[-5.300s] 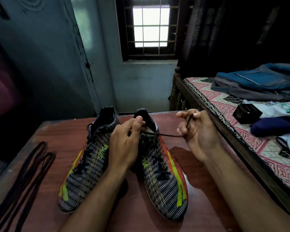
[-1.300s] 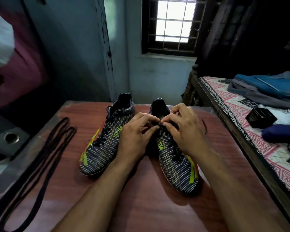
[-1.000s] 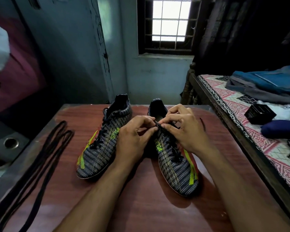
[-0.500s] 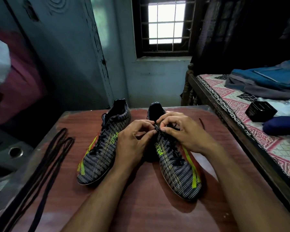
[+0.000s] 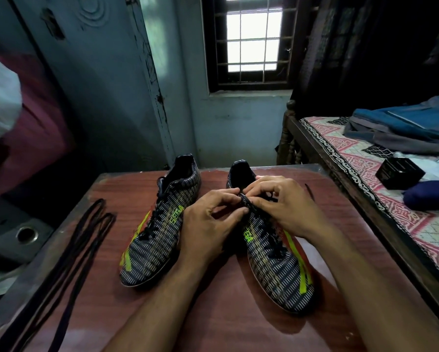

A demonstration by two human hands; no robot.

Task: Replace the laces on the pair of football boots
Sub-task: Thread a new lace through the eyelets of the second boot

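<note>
The table (image 5: 238, 326) carried everything, and the right boot (image 5: 276, 255) serves here as the landmark. It lay on its sole, heel toward the window, toe toward the person. Left of it, near but not touching, lay the left boot (image 5: 160, 229), fully laced. Far left of it, along the table's left edge, the spare laces (image 5: 68, 250) lay in long loops, partly running out of view.

Both hands met over the top eyelets of the right boot. The left hand (image 5: 208, 224) had its fingers curled, thumb and forefinger pinching the upper at the lace line. The right hand (image 5: 284, 209) was curled over the tongue, fingertips pinching the old lace (image 5: 271, 246) (the exact strand was hidden under the fingers). A loose lace end (image 5: 309, 191) lay on the table just right of the boot.

The step looked like unthreading the old lace. Done well, the left hand would brace the upper while the right drew each crossing out toward the free end, one eyelet at a time, so nothing snagged.

Room was best right of the boot and nearer the person. The bed frame (image 5: 340, 179) ran beside the table's right edge, so a long outward pull risked knuckles meeting it; the far edge lay just behind the heel.
</note>
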